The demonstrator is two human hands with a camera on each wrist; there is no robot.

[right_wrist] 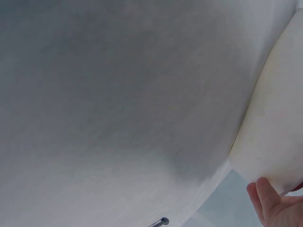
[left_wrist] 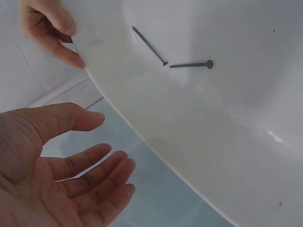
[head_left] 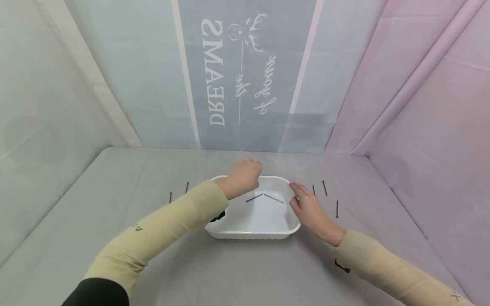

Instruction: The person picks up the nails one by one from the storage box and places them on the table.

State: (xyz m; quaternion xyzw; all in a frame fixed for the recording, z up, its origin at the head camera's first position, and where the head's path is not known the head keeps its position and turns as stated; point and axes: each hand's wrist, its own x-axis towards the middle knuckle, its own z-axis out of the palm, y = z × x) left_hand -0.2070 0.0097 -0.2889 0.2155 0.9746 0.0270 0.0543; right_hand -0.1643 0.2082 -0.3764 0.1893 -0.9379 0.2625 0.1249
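Note:
A white tray [head_left: 252, 235] stands on the table. Two dark nails lie on its floor: one nail [head_left: 254, 197] slants left, the other nail [head_left: 273, 198] slants right. Over the tray's far side is my left hand [head_left: 245, 176], a little blurred in the head view. From the left wrist, this left hand [left_wrist: 71, 165] shows loosely bent, spread fingers with nothing between them. My right hand [head_left: 311, 212] pinches the tray's right rim near the far corner. In the right wrist view its fingers [right_wrist: 269, 194] touch the outer wall; the thumb is mostly hidden there.
Left of the tray lie a nail [head_left: 170, 197] and another nail [head_left: 187, 187], partly near my sleeve. To the right are three more: a nail [head_left: 314, 189] near my right fingers, a nail [head_left: 324, 188] and a nail [head_left: 337, 209]. A printed curtain [head_left: 245, 136] hangs behind the grey table [head_left: 252, 272].

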